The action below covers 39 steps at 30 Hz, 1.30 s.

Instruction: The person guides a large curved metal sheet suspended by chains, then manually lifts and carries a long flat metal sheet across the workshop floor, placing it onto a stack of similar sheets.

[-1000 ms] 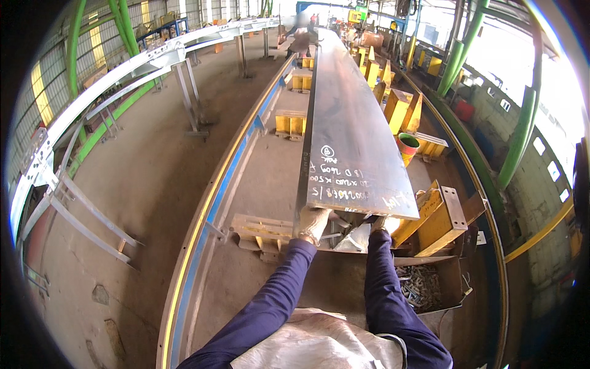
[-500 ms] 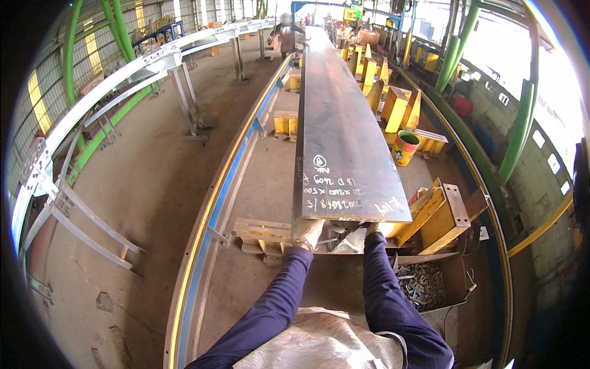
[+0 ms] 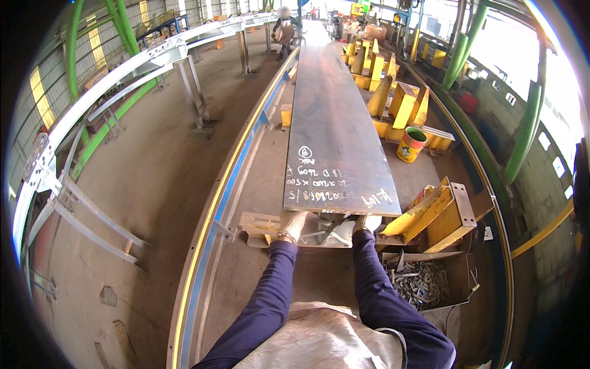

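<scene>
Steel plate [image 3: 341,135] is seen directly ahead of both hands, to the right of the blue-and-yellow rail [image 3: 208,246]; long axis runs away from the body. Near short edge is met at its left corner by the left hand [image 3: 294,226], toward its right corner by the right hand [image 3: 367,223]. Fingers hidden beneath; closure cannot be told. Neither hand clearly nearer. Open box [image 3: 458,275], right, is filled with small metal pieces [image 3: 419,284]. Bucket [image 3: 410,149] contents not made out.

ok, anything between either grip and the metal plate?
Nothing visible. The left grip and right grip are both at the near edge of the metal plate; the fingers are hidden beneath, so I can't check underneath. The yellow metal stand is right of the right grip, not between.
</scene>
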Each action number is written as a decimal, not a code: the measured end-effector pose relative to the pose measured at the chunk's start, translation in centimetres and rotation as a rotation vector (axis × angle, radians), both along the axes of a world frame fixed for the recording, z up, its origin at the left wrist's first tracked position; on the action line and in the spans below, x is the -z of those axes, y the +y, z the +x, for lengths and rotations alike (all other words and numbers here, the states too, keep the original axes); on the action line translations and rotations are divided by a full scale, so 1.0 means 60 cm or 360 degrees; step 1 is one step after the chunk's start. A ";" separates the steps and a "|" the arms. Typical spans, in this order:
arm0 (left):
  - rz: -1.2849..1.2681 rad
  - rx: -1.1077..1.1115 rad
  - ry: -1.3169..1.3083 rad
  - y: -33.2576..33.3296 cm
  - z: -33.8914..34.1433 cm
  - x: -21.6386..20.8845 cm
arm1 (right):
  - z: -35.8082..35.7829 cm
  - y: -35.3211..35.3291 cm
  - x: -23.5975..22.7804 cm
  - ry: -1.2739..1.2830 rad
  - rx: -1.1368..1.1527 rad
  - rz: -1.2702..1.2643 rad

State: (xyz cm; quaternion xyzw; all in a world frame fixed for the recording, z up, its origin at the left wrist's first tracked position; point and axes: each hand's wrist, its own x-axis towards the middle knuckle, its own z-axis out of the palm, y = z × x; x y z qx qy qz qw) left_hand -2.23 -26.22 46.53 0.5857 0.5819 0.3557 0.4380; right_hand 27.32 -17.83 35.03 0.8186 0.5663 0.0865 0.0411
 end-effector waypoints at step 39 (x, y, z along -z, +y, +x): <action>0.0236 -0.0807 -0.0483 -0.042 0.088 -0.109 | 0.187 -0.189 -0.041 0.3693 0.0178 0.1045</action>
